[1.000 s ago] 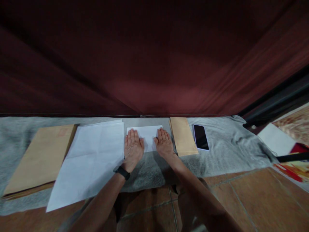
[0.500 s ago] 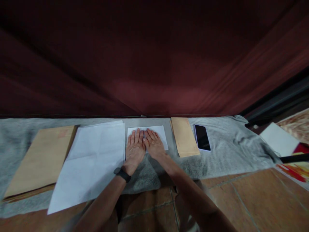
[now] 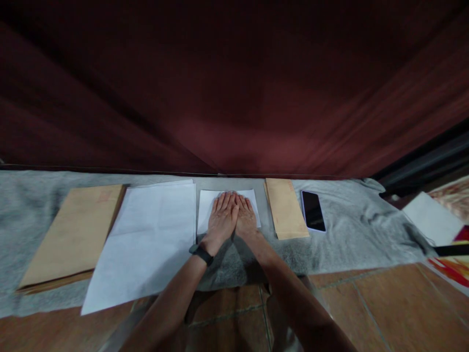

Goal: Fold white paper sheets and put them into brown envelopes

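my left hand (image 3: 221, 221) and right hand (image 3: 245, 220): flat, open, side by side, touching | small folded white paper sheet (image 3: 206, 208): directly under both, frame centre, long axis left-right | neither hand nearer

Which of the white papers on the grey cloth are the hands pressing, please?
The small folded white sheet in the middle, under both hands; the large white sheet lies untouched beside it.
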The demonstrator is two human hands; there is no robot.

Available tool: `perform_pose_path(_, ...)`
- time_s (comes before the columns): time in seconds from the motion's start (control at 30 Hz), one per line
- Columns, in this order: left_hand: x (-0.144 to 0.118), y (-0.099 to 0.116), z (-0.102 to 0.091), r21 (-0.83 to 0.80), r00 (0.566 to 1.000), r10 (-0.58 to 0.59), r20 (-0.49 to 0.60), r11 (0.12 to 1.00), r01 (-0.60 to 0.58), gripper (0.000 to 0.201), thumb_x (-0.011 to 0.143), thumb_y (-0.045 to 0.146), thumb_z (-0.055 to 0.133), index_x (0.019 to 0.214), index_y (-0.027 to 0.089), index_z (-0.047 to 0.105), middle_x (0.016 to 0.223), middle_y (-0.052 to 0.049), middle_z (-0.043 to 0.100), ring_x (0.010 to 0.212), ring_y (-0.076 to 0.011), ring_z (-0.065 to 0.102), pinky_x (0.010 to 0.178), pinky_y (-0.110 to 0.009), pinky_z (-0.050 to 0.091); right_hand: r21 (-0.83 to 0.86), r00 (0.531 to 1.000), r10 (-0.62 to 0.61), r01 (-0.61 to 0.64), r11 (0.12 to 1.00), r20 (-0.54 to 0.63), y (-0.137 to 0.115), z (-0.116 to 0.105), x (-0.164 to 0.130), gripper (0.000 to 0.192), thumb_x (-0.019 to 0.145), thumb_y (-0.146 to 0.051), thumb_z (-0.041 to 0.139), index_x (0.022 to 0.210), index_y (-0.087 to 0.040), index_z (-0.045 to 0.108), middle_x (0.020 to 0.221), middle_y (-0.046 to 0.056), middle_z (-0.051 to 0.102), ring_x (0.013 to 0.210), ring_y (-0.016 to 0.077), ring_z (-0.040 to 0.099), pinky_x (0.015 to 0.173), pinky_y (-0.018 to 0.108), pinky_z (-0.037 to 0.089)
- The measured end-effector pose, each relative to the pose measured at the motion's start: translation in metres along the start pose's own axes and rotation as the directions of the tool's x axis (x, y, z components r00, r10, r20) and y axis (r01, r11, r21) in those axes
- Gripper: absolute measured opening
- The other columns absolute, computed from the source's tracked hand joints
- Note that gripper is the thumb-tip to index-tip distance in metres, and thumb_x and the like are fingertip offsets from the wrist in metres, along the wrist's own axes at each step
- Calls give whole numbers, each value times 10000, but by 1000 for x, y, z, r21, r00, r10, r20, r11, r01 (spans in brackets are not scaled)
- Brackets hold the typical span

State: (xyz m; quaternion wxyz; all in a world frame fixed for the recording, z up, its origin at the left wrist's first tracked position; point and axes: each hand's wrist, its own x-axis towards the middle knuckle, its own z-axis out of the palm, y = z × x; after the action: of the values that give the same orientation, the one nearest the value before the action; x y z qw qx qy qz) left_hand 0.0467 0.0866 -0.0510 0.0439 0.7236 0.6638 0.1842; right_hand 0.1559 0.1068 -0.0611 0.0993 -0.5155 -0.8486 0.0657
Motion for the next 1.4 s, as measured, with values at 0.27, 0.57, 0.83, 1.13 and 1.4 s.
perform_pose_path(0.27, -5, -10, 4, 62, 1000, -7, -1, 998, 7, 622, 1056, 372, 202, 1563, 62, 388, 1626, -150, 408, 1550, -251, 303, 1285, -468, 223, 3, 999, 16, -16, 1000, -44, -1, 1, -1, 546, 1062, -208, 334, 1606, -160, 353, 1679, 90, 303, 1532, 270, 319, 1266, 473, 215)
perform_pose_path(0.57, -12, -21, 8, 128, 1000, -17, -14, 992, 19, 607, 1047, 328, 245, 1565, 37, 368, 1649, -171, 352, 1568, -272, 250, 1288, -486, 196, 17, 990, 22, -20, 1000, -140, 10, 8, -4, 503, 1078, -276, 370, 1565, -170, 438, 1650, 110, 356, 1522, 276, 346, 1249, 485, 254)
perform_pose_path(0.83, -16, -23, 4, 109, 996, -83, -11, 990, 84, 609, 1036, 328, 290, 1565, 35, 369, 1660, -180, 322, 1565, -293, 252, 1285, -490, 196, -20, 987, 60, -64, 998, -150, 24, 7, -8, 512, 1095, -331, 357, 1569, -150, 427, 1646, 115, 361, 1511, 274, 370, 1247, 469, 263)
perform_pose_path(1.13, -23, -27, 2, 72, 994, -92, -65, 993, 97, 617, 1028, 321, 287, 1550, 8, 385, 1643, -212, 341, 1553, -315, 282, 1275, -507, 218, -27, 981, 85, -91, 995, -172, 35, 2, -15, 526, 1085, -316, 354, 1558, -99, 434, 1630, 126, 390, 1493, 279, 393, 1243, 455, 272)
perform_pose_path(1.4, -30, -26, -2, 89, 993, -101, -63, 990, 106, 613, 1021, 312, 301, 1555, 22, 378, 1647, -197, 341, 1557, -309, 271, 1274, -512, 235, 0, 979, 124, -125, 992, -160, 46, -5, -22, 536, 1070, -293, 369, 1547, -58, 436, 1609, 187, 407, 1488, 295, 401, 1228, 495, 302)
